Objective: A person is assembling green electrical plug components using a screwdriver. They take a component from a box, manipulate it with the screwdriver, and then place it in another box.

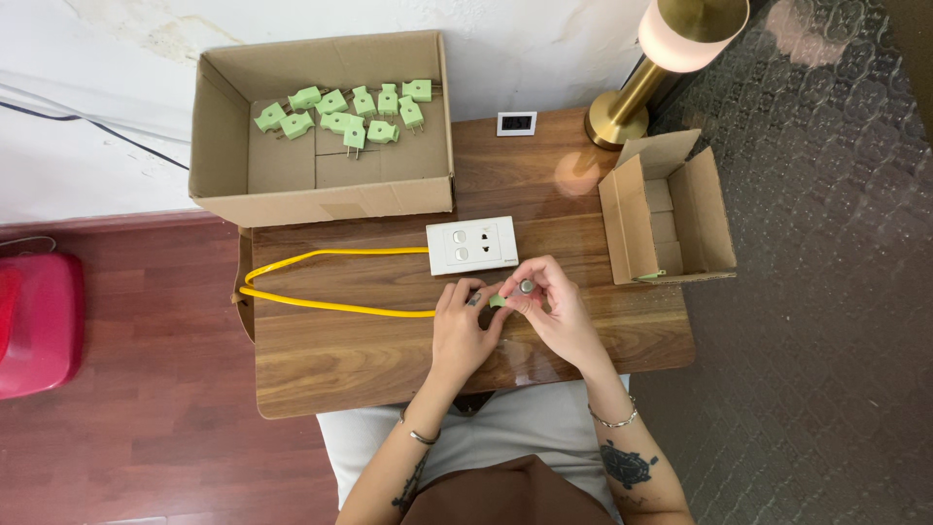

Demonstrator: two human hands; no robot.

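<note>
Both hands, left hand and right hand, pinch a green plug mid-assembly; socket at 12 o'clock probably needs lining up.

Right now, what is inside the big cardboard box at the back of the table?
The big box holds about a dozen green plugs lying loose along its far side; the rest of the floor is bare cardboard. The near wall hides the strip of floor just behind it.
</note>
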